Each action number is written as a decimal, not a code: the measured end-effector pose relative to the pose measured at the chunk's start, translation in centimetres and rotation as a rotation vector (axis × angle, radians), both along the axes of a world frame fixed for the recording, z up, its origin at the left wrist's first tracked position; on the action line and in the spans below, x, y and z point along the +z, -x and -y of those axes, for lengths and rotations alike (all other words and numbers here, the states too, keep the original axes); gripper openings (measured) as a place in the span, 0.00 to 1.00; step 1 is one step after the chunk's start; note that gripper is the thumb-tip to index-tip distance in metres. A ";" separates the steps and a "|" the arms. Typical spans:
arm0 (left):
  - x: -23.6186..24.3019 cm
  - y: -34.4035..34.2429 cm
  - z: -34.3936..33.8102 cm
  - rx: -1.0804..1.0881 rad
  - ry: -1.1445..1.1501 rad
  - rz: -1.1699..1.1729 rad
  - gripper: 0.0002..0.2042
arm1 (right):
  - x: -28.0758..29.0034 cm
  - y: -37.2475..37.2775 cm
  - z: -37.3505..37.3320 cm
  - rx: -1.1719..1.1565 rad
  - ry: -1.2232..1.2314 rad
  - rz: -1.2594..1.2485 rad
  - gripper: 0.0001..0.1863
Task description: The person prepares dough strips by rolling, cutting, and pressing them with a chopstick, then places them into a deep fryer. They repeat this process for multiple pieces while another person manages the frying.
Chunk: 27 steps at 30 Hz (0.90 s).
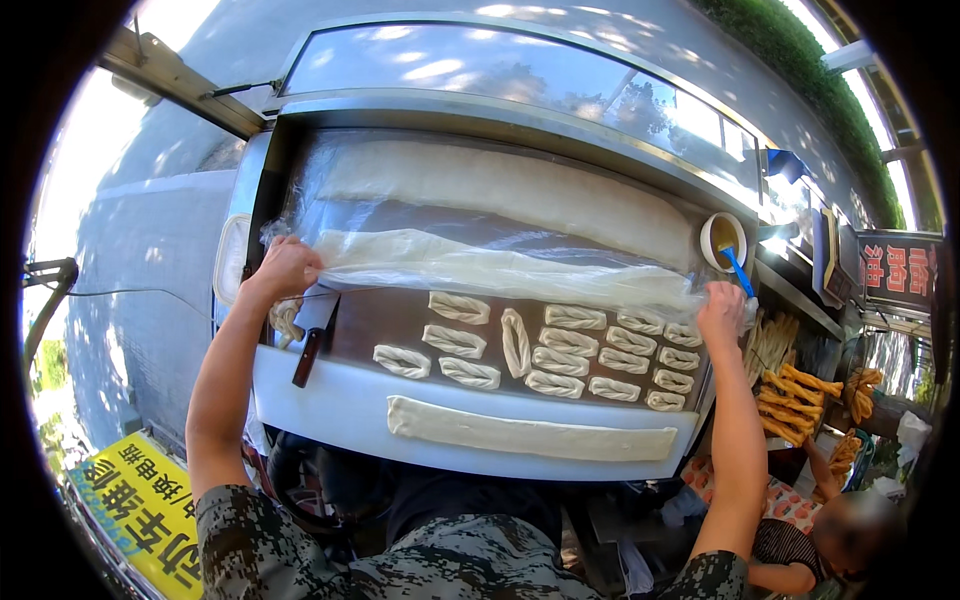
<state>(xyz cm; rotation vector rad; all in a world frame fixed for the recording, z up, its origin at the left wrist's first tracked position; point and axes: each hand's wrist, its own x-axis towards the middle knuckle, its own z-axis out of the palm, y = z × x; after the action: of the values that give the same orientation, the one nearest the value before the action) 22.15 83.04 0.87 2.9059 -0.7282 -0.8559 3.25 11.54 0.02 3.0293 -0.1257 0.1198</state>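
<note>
My left hand (288, 266) pinches the left near corner of a clear plastic film (565, 238). At the other end, my right hand (721, 312) is closed on the film's right near corner. The film stretches between both hands over a wide dough slab (500, 178) at the back and a narrower dough strip (430, 258) in front of it. Nearer to me, several twisted dough pieces (565, 340) lie in loose rows on the brown work surface. A long flat dough strip (530, 432) rests on the white board (320, 400) at the front edge.
A dark-handled knife (308, 358) lies near my left forearm. Beyond my right hand stands a white bowl (706, 240) of yellowish liquid with a blue-handled brush (738, 270). Golden fried dough sticks (795, 405) are piled at right, near another person (790, 545). A raised glass panel (480, 65) borders the back.
</note>
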 end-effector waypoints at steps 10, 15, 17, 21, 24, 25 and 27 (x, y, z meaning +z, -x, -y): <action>-2.3 0.0 -0.6 0.096 -0.073 -0.014 0.14 | -5.4 1.8 -4.5 -0.185 -0.284 0.104 0.25; 0.1 0.9 2.9 0.050 0.095 0.064 0.12 | -5.9 0.6 -4.2 -0.248 -0.326 0.237 0.24; -0.8 1.6 2.9 0.071 0.188 0.127 0.10 | -5.2 1.2 -5.6 -0.267 -0.326 0.283 0.22; -3.4 2.2 3.4 0.113 0.205 0.149 0.06 | -5.4 2.4 -6.3 -0.106 -0.500 0.056 0.19; -4.4 3.9 5.0 0.204 0.294 0.314 0.06 | -5.2 1.7 -8.5 -0.027 -0.539 0.051 0.16; -4.6 5.0 5.9 0.126 0.400 0.484 0.09 | -4.6 1.5 -9.1 -0.058 -0.529 0.110 0.16; -4.1 6.5 9.5 0.148 0.547 0.493 0.10 | -3.9 1.5 -10.0 -0.118 -0.510 0.229 0.16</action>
<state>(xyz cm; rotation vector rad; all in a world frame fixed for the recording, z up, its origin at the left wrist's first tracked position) 15.70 73.52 -3.26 2.6125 -0.6252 0.0891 1.72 21.53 -3.84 3.4887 -0.4125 0.4961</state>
